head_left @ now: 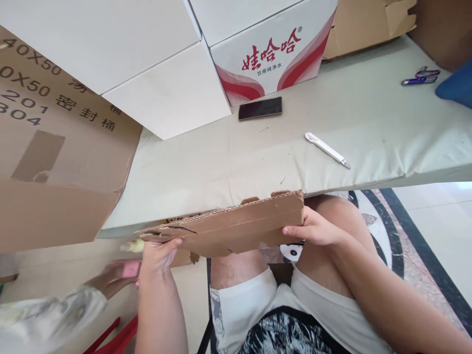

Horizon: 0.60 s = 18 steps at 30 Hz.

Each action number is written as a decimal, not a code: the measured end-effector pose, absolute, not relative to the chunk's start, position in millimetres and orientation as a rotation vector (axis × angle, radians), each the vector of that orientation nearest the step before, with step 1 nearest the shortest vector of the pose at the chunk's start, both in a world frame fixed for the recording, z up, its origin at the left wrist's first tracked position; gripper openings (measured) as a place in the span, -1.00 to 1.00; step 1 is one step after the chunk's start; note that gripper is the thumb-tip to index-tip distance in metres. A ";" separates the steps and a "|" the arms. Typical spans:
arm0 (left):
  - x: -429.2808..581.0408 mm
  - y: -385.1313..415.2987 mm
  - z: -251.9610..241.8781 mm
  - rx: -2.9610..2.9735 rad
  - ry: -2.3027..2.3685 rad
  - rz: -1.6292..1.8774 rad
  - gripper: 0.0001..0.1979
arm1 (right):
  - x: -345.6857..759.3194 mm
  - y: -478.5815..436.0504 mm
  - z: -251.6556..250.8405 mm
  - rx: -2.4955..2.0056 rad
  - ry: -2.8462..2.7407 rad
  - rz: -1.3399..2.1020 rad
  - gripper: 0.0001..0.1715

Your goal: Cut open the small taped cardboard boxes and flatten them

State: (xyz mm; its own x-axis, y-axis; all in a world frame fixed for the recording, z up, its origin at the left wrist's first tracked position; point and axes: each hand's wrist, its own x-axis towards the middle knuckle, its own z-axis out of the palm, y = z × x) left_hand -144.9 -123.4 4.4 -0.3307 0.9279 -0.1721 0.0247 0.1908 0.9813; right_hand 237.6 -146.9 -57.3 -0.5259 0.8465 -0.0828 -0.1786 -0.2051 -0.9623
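Note:
A flat piece of brown corrugated cardboard (236,223) is held over my lap, along the front edge of the padded table. Its long edge is ragged, and a dark slit runs across the left part. At the left end, my left hand (161,253) is closed on it with the thumb on the near face. The right end is gripped by my right hand (313,227), thumb in front and fingers behind, partly hidden. Beyond the cardboard, a white utility knife (327,150) lies on the table with its blade tip showing.
A dark phone (260,108) lies before a white and red box (273,54). White boxes (173,93) stand beside a large brown carton (55,147) at left. Purple scissors-like tools (420,77) rest at far right. Another person's hand (114,279) holds something pink at lower left.

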 end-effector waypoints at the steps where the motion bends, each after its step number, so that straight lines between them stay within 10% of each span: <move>1: -141.6 -122.0 7.4 0.963 1.592 1.340 -0.47 | 236.3 -145.9 -56.9 -0.824 -1.372 1.820 -0.59; 18: -68.0 4.7 -30.3 1.714 1.679 0.978 -0.60 | 282.4 -155.0 -31.3 -1.299 -0.434 1.148 -0.54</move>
